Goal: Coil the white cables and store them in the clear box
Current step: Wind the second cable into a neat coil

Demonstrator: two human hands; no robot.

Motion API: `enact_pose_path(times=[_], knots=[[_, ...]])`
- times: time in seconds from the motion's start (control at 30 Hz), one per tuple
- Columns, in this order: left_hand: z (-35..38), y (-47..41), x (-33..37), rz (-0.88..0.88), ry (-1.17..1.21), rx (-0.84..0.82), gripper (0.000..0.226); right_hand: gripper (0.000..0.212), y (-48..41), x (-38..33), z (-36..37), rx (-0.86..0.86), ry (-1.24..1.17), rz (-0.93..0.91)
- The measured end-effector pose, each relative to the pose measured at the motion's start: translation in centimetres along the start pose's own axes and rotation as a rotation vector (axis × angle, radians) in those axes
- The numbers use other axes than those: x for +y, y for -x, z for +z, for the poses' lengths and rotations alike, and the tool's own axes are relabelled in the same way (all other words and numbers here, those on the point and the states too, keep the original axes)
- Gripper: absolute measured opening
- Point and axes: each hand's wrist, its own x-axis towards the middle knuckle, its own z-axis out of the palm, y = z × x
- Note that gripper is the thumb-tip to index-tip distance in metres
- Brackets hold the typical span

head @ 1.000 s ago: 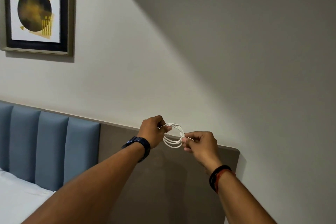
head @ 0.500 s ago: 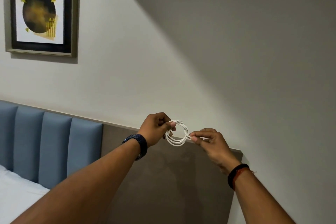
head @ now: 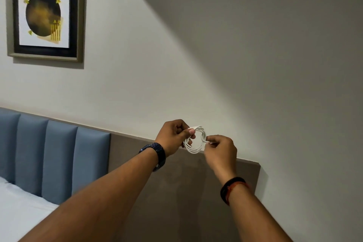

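A white cable [head: 193, 149] is wound into a small round coil of several loops, held up in the air in front of the wall. My left hand [head: 173, 136] pinches the coil's upper left side between thumb and fingers. My right hand [head: 221, 148] grips the coil's right side, with the cable's end between its fingertips. Both arms are stretched forward. The clear box is not in view.
A grey-brown headboard panel [head: 176, 192] runs behind my arms, joined on the left by blue padded panels [head: 59, 161]. White bedding [head: 19, 206] lies at the lower left. A framed picture [head: 44, 14] hangs at the upper left on the plain wall.
My right hand has drawn in closer to the coil and closed on its right side. The view has shifted slightly, and the coil stays between both hands.
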Motion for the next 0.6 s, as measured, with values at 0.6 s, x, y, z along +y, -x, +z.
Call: enact_pose_path(times=[0.6], knots=[[1.5, 2.0, -0.3, 0.008, -0.104, 0.044, 0.017, 0.025, 0.9, 1.3, -0.3, 0.007, -0.301, 0.228]])
